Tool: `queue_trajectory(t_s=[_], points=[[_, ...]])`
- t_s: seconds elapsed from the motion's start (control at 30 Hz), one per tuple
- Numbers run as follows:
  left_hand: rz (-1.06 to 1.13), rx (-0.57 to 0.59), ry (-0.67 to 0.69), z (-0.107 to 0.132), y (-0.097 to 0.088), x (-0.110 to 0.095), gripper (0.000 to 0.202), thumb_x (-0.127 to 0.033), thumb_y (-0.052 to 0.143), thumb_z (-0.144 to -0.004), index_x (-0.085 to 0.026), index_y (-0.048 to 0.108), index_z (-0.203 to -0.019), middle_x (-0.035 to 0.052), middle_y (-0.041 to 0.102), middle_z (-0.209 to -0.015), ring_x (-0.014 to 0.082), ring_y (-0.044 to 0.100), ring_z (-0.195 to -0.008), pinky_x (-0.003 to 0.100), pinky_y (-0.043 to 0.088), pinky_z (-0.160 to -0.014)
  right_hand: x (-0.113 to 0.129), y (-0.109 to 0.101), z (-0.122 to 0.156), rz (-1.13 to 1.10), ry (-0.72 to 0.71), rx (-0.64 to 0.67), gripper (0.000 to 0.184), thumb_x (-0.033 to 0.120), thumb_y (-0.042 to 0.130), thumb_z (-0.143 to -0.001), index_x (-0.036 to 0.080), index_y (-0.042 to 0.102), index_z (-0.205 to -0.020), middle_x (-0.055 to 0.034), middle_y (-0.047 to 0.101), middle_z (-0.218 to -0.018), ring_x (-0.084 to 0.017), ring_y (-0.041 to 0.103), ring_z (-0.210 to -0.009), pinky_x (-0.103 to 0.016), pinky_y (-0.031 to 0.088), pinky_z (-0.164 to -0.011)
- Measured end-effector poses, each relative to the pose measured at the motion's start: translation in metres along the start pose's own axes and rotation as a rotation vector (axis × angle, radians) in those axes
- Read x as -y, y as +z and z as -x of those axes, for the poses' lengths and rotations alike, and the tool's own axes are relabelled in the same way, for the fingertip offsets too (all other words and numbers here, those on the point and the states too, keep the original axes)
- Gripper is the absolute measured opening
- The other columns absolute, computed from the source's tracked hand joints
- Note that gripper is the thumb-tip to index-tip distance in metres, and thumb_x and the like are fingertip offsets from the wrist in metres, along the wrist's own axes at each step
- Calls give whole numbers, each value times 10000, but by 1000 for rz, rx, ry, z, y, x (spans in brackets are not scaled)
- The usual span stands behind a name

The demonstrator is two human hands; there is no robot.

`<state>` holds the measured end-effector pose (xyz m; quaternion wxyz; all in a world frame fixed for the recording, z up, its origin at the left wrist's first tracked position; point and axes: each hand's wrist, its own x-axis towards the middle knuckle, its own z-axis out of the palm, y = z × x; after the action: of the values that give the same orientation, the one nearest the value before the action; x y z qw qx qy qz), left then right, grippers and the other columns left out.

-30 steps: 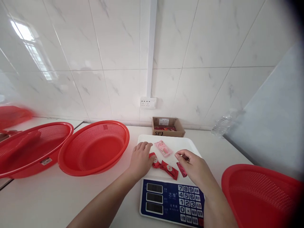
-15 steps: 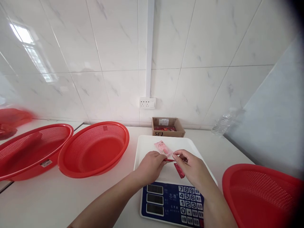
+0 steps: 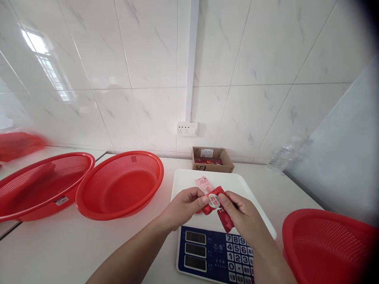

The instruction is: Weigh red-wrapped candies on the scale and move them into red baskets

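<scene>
Between my two hands is a small red packet with a round pale label, its printed side facing me. My left hand pinches its left end, thumb on top. Closed on its right end is my right hand, thumb pressed on the front. A darker red packet with white lettering hangs or lies just below the right fingers; whether they hold it cannot be told. Behind the hands a pink packet lies on the white pan of a scale, partly covered. The blue keypad panel faces me, its displays dark.
Two red mesh baskets stand at left, another red basket at right. Behind the scale, a small cardboard box holds red packets. A clear plastic bottle stands near the wall. A red bag sits far left.
The red packet has turned from edge-on to show its labelled face, and both thumbs now press on it. The darker red packet shows more below the right hand. The view shifted slightly.
</scene>
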<state>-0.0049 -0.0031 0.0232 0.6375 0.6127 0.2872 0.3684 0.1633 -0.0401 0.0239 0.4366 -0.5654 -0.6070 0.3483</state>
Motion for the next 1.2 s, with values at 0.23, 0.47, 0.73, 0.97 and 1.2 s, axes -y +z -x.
queue_trajectory(t_s=[0.23, 0.47, 0.73, 0.97, 1.2], points=[[-85, -169, 62, 2, 3, -1, 432, -565, 554, -769, -175, 461, -609, -38, 439, -579, 95, 371, -576, 229, 319, -573, 3, 4, 3, -48, 16, 77, 455, 613, 429, -822, 203, 482, -629, 53, 450, -435, -96, 420, -403, -237, 350, -443], [-54, -279, 85, -1, 5, 3, 435, -574, 538, -773, -183, 439, -610, -57, 408, -550, 84, 351, -531, 218, 320, -535, 4, 4, 4, 46, -15, 72, 455, 598, 425, -830, 201, 495, -619, 51, 461, -446, -101, 428, -430, -239, 353, -474], [-214, -331, 94, 1, -5, 5, 366, -518, 502, -820, -187, 476, -666, -23, 518, -643, 123, 468, -642, 246, 379, -641, -6, -4, -7, 300, 63, -122, 467, 609, 371, -835, 221, 423, -579, 30, 462, -488, -135, 434, -502, -254, 332, -500], [-225, -326, 103, 0, -8, 16, 294, -465, 492, -836, -186, 482, -743, -29, 489, -691, 117, 456, -658, 245, 379, -633, -24, -3, -18, 601, 147, -37, 476, 591, 322, -842, 229, 354, -535, 11, 519, -481, -161, 464, -501, -265, 310, -482], [-237, -231, 52, 2, -4, 17, 351, -518, 480, -836, -172, 504, -789, -11, 506, -721, 115, 453, -653, 255, 380, -632, -22, -8, -18, 478, 190, -171, 361, 551, 365, -836, 259, 578, -841, 0, 641, -616, -195, 573, -593, -289, 398, -548]])
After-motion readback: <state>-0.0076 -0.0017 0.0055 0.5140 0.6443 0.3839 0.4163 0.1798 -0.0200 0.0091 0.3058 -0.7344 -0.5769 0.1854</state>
